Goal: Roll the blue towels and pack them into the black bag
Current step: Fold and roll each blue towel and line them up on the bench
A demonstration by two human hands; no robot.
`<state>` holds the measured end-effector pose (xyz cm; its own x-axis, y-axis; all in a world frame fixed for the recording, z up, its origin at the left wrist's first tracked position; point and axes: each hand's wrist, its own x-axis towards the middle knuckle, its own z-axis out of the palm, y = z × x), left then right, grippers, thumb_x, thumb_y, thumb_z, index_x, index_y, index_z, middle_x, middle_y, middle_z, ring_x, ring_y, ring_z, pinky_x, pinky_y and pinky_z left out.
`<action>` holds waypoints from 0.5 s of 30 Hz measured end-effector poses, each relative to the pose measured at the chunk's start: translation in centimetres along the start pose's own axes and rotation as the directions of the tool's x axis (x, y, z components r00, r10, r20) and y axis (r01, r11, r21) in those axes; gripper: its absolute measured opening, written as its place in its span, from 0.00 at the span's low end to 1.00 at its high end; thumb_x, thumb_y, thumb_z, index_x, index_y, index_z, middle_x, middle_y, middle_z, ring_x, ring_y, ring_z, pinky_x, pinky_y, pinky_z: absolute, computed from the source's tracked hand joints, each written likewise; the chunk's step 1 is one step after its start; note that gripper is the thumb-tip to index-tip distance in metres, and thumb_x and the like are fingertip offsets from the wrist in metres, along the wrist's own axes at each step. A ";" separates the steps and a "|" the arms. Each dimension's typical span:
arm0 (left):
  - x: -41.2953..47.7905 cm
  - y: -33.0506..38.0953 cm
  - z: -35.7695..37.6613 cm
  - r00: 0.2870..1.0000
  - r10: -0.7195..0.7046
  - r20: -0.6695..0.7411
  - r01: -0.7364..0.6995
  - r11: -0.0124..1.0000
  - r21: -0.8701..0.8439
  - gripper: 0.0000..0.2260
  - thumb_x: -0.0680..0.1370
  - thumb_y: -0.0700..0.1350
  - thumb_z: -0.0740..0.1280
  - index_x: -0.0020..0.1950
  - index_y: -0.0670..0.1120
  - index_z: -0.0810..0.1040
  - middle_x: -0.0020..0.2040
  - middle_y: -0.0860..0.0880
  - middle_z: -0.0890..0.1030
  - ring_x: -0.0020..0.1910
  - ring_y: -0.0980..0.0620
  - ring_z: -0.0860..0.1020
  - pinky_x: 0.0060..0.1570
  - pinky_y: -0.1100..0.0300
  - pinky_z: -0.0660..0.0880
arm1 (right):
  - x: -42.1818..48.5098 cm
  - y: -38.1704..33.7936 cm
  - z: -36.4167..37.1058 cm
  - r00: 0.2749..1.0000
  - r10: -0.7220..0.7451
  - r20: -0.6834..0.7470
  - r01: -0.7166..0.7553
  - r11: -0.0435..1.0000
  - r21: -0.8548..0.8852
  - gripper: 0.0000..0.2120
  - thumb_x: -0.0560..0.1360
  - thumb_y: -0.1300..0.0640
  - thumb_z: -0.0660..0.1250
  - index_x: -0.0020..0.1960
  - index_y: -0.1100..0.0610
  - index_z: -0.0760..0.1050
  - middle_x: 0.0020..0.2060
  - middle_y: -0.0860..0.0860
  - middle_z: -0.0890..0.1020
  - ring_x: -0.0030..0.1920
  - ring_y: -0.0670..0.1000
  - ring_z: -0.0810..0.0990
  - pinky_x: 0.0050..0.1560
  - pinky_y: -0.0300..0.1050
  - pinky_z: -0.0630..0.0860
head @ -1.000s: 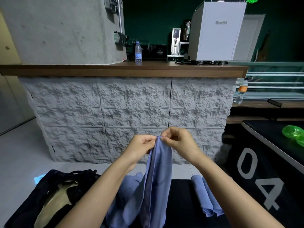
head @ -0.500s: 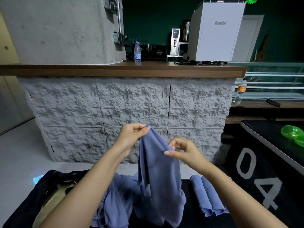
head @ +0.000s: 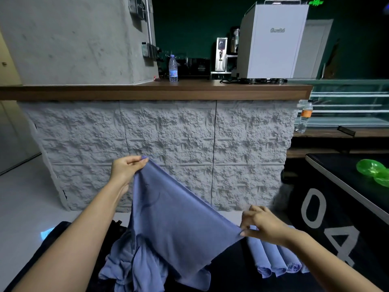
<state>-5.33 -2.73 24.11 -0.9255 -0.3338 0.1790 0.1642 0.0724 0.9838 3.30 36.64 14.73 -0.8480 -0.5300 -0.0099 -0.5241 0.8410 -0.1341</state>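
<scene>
A blue towel (head: 174, 224) is stretched out in the air in front of me. My left hand (head: 124, 169) pinches its upper corner high on the left. My right hand (head: 263, 224) pinches the opposite corner, lower and to the right. Under the held towel lies a crumpled heap of blue towels (head: 130, 264) on the black surface. Three rolled blue towels (head: 275, 260) lie side by side behind my right wrist. The black bag (head: 56, 230) shows only as a dark edge at the lower left, mostly hidden by my left arm.
A grey stone-faced counter (head: 168, 144) with a wooden top stands close ahead. A black table (head: 345, 180) with green bowls (head: 372, 169) is at the right. Pale floor (head: 23, 197) lies to the left.
My hands have moved apart: the left stayed high, the right slid down and right along the towel's edge. The towel went from a hanging bunch to a spread sheet.
</scene>
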 end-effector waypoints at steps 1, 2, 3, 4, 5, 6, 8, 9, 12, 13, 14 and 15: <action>0.1 -0.4 -0.5 1.000 -0.008 -0.001 0.008 1.000 0.016 0.15 0.70 0.35 0.74 0.55 0.34 0.79 0.45 0.46 0.81 0.35 0.59 0.75 0.44 0.66 0.74 | -0.2 0.6 -0.1 0.998 0.025 -0.053 -0.026 0.999 -0.026 0.17 0.73 0.34 0.58 0.49 0.44 0.77 0.43 0.34 0.68 0.48 0.41 0.62 0.48 0.42 0.59; 0.2 -0.9 -1.0 1.000 -0.019 0.006 0.019 0.999 0.032 0.14 0.70 0.34 0.73 0.54 0.35 0.79 0.42 0.47 0.81 0.33 0.60 0.75 0.39 0.70 0.75 | -0.3 1.0 -0.3 0.990 0.055 -0.132 -0.059 0.998 -0.032 0.18 0.73 0.34 0.56 0.47 0.45 0.77 0.44 0.34 0.68 0.48 0.42 0.63 0.47 0.43 0.60; 0.2 -1.4 -1.4 0.999 -0.033 0.020 0.032 0.999 0.038 0.13 0.70 0.34 0.73 0.54 0.35 0.79 0.39 0.48 0.80 0.31 0.61 0.75 0.35 0.73 0.75 | -0.2 1.4 -0.7 0.971 0.094 -0.222 -0.096 0.995 -0.002 0.18 0.72 0.34 0.56 0.43 0.45 0.76 0.45 0.34 0.70 0.48 0.43 0.65 0.46 0.43 0.63; 0.2 -2.0 -1.8 0.998 -0.049 0.033 0.048 0.998 0.039 0.12 0.70 0.33 0.72 0.54 0.35 0.79 0.37 0.48 0.80 0.30 0.62 0.76 0.34 0.74 0.75 | 0.0 1.6 -1.2 0.941 0.148 -0.304 -0.131 0.988 0.076 0.16 0.72 0.36 0.58 0.39 0.46 0.75 0.44 0.35 0.73 0.48 0.44 0.69 0.46 0.44 0.67; 0.1 -2.4 -2.0 0.997 -0.064 0.047 0.062 0.997 0.039 0.11 0.71 0.33 0.71 0.52 0.35 0.79 0.35 0.50 0.81 0.29 0.62 0.76 0.33 0.74 0.75 | 0.2 1.8 -1.8 0.906 0.227 -0.357 -0.165 0.967 0.196 0.13 0.72 0.40 0.63 0.36 0.47 0.74 0.43 0.36 0.76 0.47 0.46 0.73 0.47 0.46 0.70; -0.1 -2.7 -2.3 0.995 -0.079 0.064 0.077 0.996 0.039 0.08 0.71 0.32 0.71 0.50 0.36 0.79 0.33 0.51 0.81 0.28 0.63 0.76 0.33 0.74 0.75 | 0.6 1.8 -2.4 0.865 0.323 -0.385 -0.197 0.923 0.332 0.10 0.71 0.46 0.69 0.34 0.49 0.75 0.40 0.38 0.80 0.45 0.48 0.76 0.47 0.45 0.72; -0.5 -2.9 -2.8 0.988 -0.099 0.117 0.096 0.995 0.032 0.03 0.73 0.32 0.69 0.44 0.39 0.79 0.32 0.52 0.81 0.27 0.63 0.76 0.32 0.73 0.74 | 1.4 1.5 -3.4 0.770 0.492 -0.406 -0.224 0.805 0.550 0.09 0.69 0.58 0.74 0.34 0.52 0.76 0.34 0.47 0.82 0.38 0.50 0.79 0.42 0.39 0.72; -0.8 -2.8 -3.0 0.985 -0.100 0.142 0.098 0.995 0.022 0.04 0.74 0.32 0.68 0.42 0.40 0.78 0.31 0.52 0.81 0.28 0.63 0.76 0.32 0.73 0.74 | 1.7 1.2 -4.1 0.732 0.530 -0.428 -0.197 0.766 0.612 0.09 0.69 0.62 0.74 0.35 0.54 0.75 0.33 0.50 0.81 0.36 0.51 0.78 0.39 0.36 0.71; -1.6 -2.7 -3.6 0.978 -0.095 0.185 0.096 0.995 0.004 0.06 0.75 0.32 0.66 0.41 0.42 0.78 0.30 0.53 0.81 0.29 0.61 0.77 0.33 0.72 0.74 | 2.3 0.3 -5.7 0.710 0.515 -0.480 -0.179 0.792 0.583 0.08 0.71 0.65 0.72 0.46 0.55 0.76 0.35 0.53 0.80 0.37 0.53 0.78 0.39 0.38 0.71; -1.9 -2.5 -3.9 0.976 -0.094 0.195 0.095 0.995 0.001 0.06 0.75 0.32 0.66 0.42 0.42 0.78 0.30 0.53 0.82 0.30 0.60 0.78 0.33 0.71 0.75 | 2.4 0.2 -6.0 0.720 0.489 -0.492 -0.211 0.830 0.516 0.06 0.72 0.65 0.71 0.46 0.56 0.78 0.35 0.52 0.80 0.37 0.54 0.78 0.40 0.42 0.71; -2.3 -2.3 -4.1 0.972 -0.098 0.212 0.102 0.995 -0.005 0.05 0.75 0.33 0.67 0.43 0.41 0.79 0.31 0.52 0.82 0.32 0.58 0.78 0.34 0.70 0.75 | 2.4 0.2 -6.3 0.739 0.454 -0.498 -0.222 0.862 0.456 0.03 0.73 0.64 0.70 0.44 0.57 0.79 0.34 0.51 0.79 0.38 0.55 0.78 0.40 0.45 0.70; -2.8 -2.0 -4.6 0.967 -0.112 0.229 0.119 0.993 -0.017 0.03 0.75 0.34 0.67 0.44 0.41 0.79 0.32 0.52 0.83 0.33 0.57 0.78 0.34 0.69 0.75 | 2.1 0.1 -6.6 0.760 0.434 -0.484 -0.206 0.867 0.454 0.05 0.74 0.63 0.69 0.41 0.56 0.78 0.33 0.50 0.79 0.37 0.53 0.77 0.40 0.45 0.69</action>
<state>-1.56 -6.25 21.69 -0.9914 -0.1159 0.0600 0.0585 0.0162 0.9982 0.89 36.33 21.22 -0.9101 0.0149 0.4141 -0.2436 0.7892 -0.5638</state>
